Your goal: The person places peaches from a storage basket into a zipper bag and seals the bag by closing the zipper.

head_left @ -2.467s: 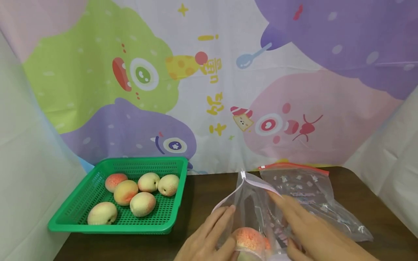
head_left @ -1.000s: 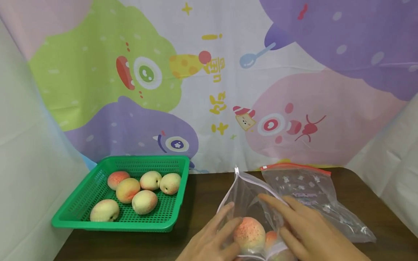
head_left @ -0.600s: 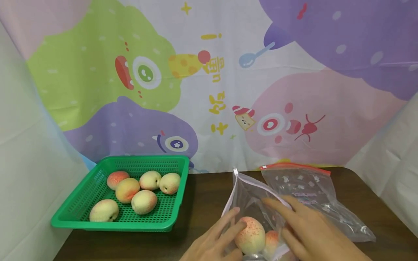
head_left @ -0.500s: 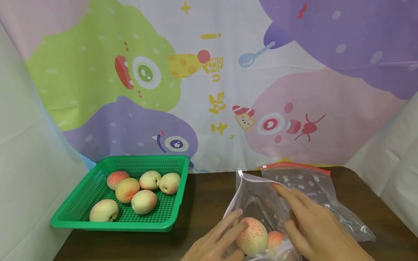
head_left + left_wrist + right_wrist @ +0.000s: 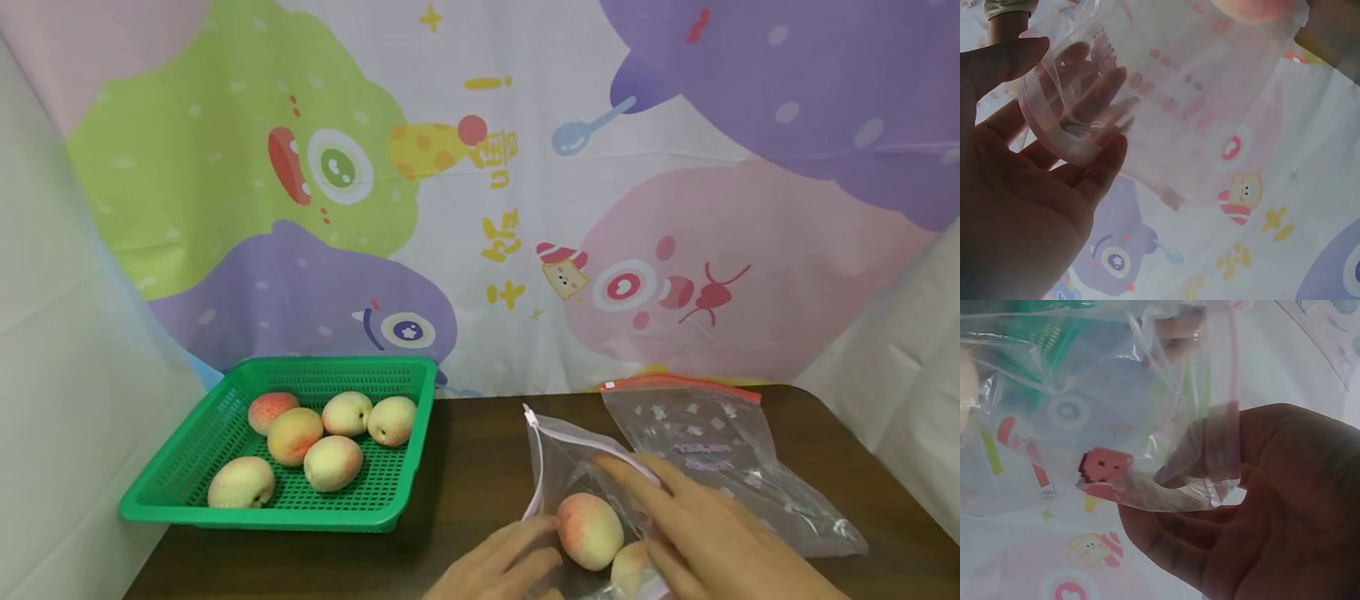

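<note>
A clear slider zip bag [image 5: 553,467] with a pale lilac zip stands in front of me, its mouth spread wide. Inside it lie a peach [image 5: 590,531] and, lower right, another peach [image 5: 628,568], partly covered by plastic. My left hand [image 5: 491,567] holds the bag's left edge, curved fingers lying along it. In the left wrist view, several of the left hand's fingers [image 5: 1100,94] show through the film. My right hand [image 5: 712,529] grips the opposite edge; in the right wrist view, its thumb [image 5: 1188,450] is inside the film and the other fingers are outside.
A green plastic basket [image 5: 262,525] with several peaches [image 5: 333,463] stands at the left. Behind my right hand, a second clear bag [image 5: 693,429] with a red zip lies flat on the dark table [image 5: 465,475]. A printed cloth [image 5: 495,350] hangs at the back.
The bag's slider corner has shifted left and slightly down. Its mouth is wider, and the peaches inside show more fully. Both hands stay at its edges; the basket's peaches are unchanged.
</note>
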`<state>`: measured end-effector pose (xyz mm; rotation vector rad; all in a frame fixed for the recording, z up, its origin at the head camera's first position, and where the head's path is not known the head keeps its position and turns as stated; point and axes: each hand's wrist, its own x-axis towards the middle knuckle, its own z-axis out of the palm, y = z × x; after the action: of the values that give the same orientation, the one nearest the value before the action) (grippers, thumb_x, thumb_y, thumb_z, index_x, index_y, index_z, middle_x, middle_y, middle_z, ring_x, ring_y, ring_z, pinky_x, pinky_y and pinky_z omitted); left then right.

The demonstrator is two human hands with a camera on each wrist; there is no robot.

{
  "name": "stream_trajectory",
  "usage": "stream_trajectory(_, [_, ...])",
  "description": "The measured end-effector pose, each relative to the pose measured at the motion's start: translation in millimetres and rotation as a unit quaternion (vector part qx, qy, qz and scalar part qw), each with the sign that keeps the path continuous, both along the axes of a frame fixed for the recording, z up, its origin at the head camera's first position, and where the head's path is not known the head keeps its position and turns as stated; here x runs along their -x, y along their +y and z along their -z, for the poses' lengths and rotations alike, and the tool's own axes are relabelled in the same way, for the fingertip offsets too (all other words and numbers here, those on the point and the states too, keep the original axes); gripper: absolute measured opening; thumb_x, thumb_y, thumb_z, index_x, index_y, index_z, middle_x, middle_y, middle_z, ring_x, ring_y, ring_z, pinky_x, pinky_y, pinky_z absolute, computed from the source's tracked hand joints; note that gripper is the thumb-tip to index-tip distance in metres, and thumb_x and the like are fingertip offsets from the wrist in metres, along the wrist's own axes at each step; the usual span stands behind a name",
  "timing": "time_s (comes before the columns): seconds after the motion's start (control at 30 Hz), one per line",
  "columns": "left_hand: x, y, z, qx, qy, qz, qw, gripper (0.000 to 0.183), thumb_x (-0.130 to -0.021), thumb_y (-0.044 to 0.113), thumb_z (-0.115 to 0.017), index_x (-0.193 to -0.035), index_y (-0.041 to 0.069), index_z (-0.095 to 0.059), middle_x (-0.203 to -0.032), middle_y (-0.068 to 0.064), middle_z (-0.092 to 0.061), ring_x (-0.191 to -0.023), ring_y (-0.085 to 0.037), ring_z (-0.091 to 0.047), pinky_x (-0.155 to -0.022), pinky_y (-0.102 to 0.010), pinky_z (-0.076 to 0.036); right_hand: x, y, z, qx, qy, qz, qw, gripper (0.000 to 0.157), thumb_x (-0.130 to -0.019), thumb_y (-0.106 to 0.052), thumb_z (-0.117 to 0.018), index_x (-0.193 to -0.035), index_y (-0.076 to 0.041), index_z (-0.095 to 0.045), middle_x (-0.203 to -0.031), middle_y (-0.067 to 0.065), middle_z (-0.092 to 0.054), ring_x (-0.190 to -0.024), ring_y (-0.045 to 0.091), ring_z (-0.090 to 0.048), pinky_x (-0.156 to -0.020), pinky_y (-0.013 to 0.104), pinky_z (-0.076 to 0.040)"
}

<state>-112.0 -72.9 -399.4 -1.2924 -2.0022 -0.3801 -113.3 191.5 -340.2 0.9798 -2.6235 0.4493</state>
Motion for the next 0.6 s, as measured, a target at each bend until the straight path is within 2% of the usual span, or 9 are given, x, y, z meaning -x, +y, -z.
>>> stream_trajectory(0.03, [0.0,0,-0.3,-0.007,0.002,0.000,1.0000,0.035,-0.109,0.026,-0.034,-0.107,0.013,-0.066,-0.125,-0.005,-0.060,-0.114,-0.015,-0.058,-0.099,-0.024,-0.045,-0.3,0,-0.6,0.005,0.011,0.001,1.000,0.088,-0.074,-0.002,-0.069,-0.152,-0.030,-0.039,-0.132,-0.014,-0.052,-0.081,-0.002,-0.048,-0.066,0.024,-0.046])
stream_trajectory(0.13, [2.7,-2,-4.1,0.014,0.059,0.016,0.9980,0.030,-0.107,0.020,-0.038,-0.097,0.018,-0.066,-0.115,-0.001,-0.063,-0.113,-0.017,-0.058,-0.095,-0.028,-0.047,-0.8,1,-1.8,0.022,0.039,-0.003,0.999,0.090,-0.070,0.001,-0.067,-0.151,-0.027,-0.041,-0.130,-0.015,-0.053,-0.076,-0.004,-0.044,-0.062,0.021,-0.040])
stream_trajectory(0.23, [2.9,-4,-10.1,0.036,0.083,0.020,0.9957,0.027,-0.105,0.019,-0.044,-0.090,0.024,-0.066,-0.110,0.004,-0.062,-0.115,-0.016,-0.056,-0.094,-0.033,-0.043,-0.9,1,-2.2,0.035,0.044,-0.013,0.998,0.089,-0.070,0.003,-0.067,-0.151,-0.025,-0.042,-0.128,-0.013,-0.053,-0.070,-0.007,-0.041,-0.059,0.019,-0.036])
stream_trajectory(0.33, [1.8,-8,-16.6,0.043,0.079,0.020,0.9958,0.023,-0.103,0.023,-0.047,-0.088,0.026,-0.065,-0.111,0.006,-0.061,-0.116,-0.015,-0.054,-0.095,-0.038,-0.040,-1.5,1,-2.2,0.042,0.043,-0.017,0.998,0.089,-0.070,0.004,-0.065,-0.151,-0.024,-0.042,-0.126,-0.013,-0.053,-0.066,-0.008,-0.038,-0.057,0.017,-0.034])
stream_trajectory(0.47, [3.4,-12,-25.8,0.026,0.098,0.025,0.9945,0.021,-0.102,0.022,-0.048,-0.089,0.024,-0.065,-0.113,0.003,-0.061,-0.112,-0.017,-0.056,-0.093,-0.041,-0.042,-3.1,0,-2.5,0.045,0.049,-0.008,0.998,0.090,-0.071,0.005,-0.062,-0.153,-0.023,-0.039,-0.124,-0.013,-0.053,-0.064,-0.008,-0.036,-0.057,0.015,-0.033])
stream_trajectory(0.6, [1.4,-16,-34.6,0.003,0.083,0.020,0.9964,0.027,-0.106,0.025,-0.045,-0.086,0.022,-0.063,-0.115,0.000,-0.063,-0.111,-0.018,-0.057,-0.093,-0.042,-0.044,-4.2,-2,-3.1,0.048,0.053,-0.011,0.997,0.088,-0.073,0.006,-0.058,-0.155,-0.019,-0.036,-0.122,-0.012,-0.054,-0.064,-0.007,-0.036,-0.058,0.014,-0.033])
